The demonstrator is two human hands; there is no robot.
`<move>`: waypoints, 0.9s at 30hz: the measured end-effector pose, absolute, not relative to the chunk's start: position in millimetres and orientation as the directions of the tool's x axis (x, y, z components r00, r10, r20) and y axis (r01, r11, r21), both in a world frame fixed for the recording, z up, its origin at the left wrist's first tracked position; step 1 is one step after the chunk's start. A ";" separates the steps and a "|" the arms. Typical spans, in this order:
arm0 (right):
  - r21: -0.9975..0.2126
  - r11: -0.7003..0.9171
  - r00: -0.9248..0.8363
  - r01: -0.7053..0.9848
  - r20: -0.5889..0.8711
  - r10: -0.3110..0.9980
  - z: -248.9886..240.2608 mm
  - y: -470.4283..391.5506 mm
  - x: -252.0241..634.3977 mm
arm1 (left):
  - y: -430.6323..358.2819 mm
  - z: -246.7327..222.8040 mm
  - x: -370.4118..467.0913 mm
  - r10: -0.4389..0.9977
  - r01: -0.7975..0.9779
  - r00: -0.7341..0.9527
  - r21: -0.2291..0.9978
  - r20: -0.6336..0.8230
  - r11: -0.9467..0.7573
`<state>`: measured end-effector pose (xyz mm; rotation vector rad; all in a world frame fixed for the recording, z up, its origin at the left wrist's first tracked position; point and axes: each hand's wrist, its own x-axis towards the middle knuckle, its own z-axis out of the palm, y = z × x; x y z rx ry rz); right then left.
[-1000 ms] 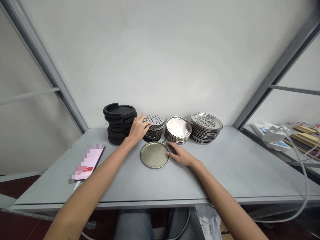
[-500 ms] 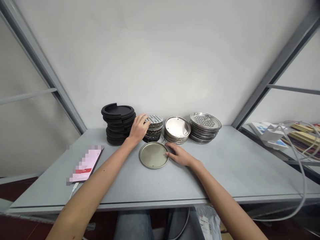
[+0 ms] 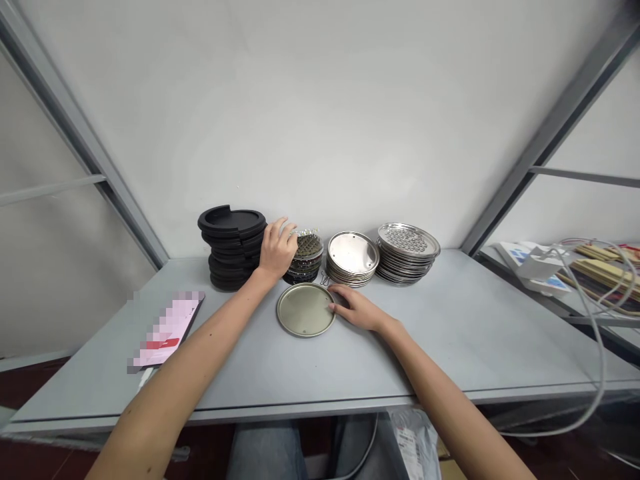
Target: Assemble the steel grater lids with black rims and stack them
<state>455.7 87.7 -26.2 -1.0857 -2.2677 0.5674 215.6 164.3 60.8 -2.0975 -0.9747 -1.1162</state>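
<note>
Here the olive plate lies flat on the desk, right hand loosely spread at its rim; the left hand apparently pinches a raised perforated disc, a pick-up calling for a clean lift off the stack.

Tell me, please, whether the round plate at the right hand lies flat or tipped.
Flat: the plate rests on the table, broad face upward.
</note>
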 end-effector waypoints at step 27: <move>-0.591 0.465 -0.303 0.659 0.358 0.883 -18.1 85.3 454.8 | 48.1 -0.9 177.2 0.052 0.591 0.527 -0.322 0.848 -0.740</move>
